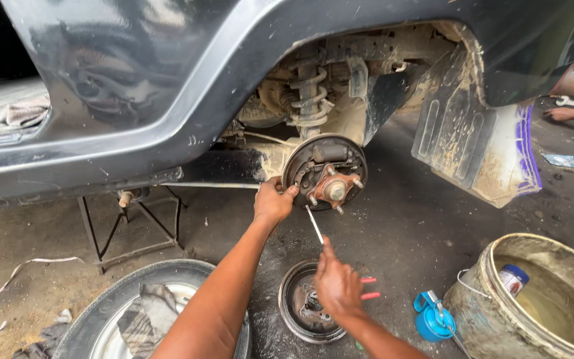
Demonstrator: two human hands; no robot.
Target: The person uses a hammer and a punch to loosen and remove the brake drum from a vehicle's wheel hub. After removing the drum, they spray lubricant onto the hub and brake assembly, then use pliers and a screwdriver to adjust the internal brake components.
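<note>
Now the left hand (272, 203) grips the edge of the brake plate (325, 171), and the right hand (337, 287) holds a thin metal tool (314, 225) with closed fingers.

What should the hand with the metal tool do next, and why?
Probably push the tool's tip up into the brake assembly: the right hand aims it there, short of the brake, while the left hand grips the brake's edge.

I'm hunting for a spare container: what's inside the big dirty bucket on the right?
Inside the bucket sits murky yellowish liquid, with a small white jar with a blue lid leaning at the near wall. The cloudy liquid hides whatever lies below its surface, and the picture's edge crops the bucket.
</note>
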